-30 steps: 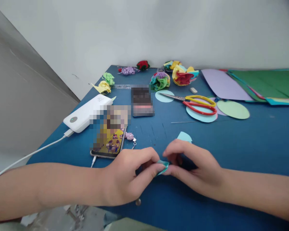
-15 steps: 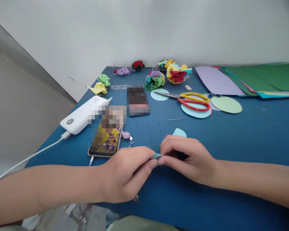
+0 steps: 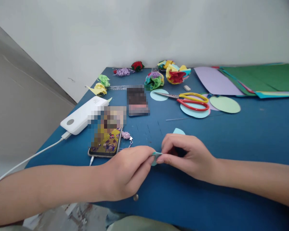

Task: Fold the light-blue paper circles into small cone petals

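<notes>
Grip: both hands pinch one small light-blue paper piece (image 3: pixel 155 157); the left hand (image 3: pixel 125 171) closes thumb and forefinger on its left edge, the right hand (image 3: pixel 188 155) closes on its right edge, fingertips nearly touching.
Why held so: judging by the two pinches meeting at one spot, the paper is being folded or creased, and a two-sided hold keeps so small a piece from slipping.
Paper's place: just above the blue table (image 3: pixel 231 144), near its front edge, between the two hands.
Paper's look: pale turquoise, thin, mostly hidden by the fingers; only a narrow sliver and a curved lower edge show, so its full shape cannot be told.
Close by: another light-blue scrap (image 3: pixel 178 131) lies just behind the right hand; a phone (image 3: pixel 106 142) lies to the left, cabled near a white power bank (image 3: pixel 83 115).
Farther back: scissors (image 3: pixel 188 100) rest on cut paper circles, with crumpled paper flowers (image 3: pixel 166 75) and coloured sheets (image 3: pixel 255 80) near the wall.
</notes>
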The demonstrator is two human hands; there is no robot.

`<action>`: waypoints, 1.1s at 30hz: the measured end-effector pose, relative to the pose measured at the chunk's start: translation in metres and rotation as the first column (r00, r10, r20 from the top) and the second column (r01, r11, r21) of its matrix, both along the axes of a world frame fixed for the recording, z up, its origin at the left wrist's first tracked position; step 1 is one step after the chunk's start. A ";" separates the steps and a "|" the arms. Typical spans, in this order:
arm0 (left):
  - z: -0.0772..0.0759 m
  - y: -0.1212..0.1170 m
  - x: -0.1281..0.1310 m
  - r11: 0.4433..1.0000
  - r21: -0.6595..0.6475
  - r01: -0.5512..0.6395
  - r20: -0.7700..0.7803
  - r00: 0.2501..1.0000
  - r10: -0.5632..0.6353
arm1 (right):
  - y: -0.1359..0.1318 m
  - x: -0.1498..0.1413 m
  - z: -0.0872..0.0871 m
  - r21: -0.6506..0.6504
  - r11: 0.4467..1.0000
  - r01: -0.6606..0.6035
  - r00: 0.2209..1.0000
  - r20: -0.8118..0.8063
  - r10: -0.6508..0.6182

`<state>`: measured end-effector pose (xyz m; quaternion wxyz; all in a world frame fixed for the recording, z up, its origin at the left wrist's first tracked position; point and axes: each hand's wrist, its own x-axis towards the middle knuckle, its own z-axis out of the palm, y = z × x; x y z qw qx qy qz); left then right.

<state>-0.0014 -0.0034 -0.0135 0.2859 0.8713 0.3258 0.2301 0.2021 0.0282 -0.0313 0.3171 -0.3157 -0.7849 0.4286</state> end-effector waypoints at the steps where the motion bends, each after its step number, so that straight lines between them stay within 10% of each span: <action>1: 0.000 0.000 0.000 1.000 0.000 0.002 0.002 1.000 -0.002 | 0.000 0.000 0.000 -0.009 1.000 0.000 1.000 -0.004 0.000; 26: 0.010 0.000 0.001 0.982 -0.152 -0.110 0.084 0.989 0.123 | -0.006 0.000 0.005 0.131 0.974 -0.185 0.981 -0.025 0.190; 33: 0.015 0.010 0.002 0.682 -0.727 0.079 0.133 0.991 0.027 | -0.012 0.000 0.007 0.080 0.972 -0.220 0.975 -0.025 0.223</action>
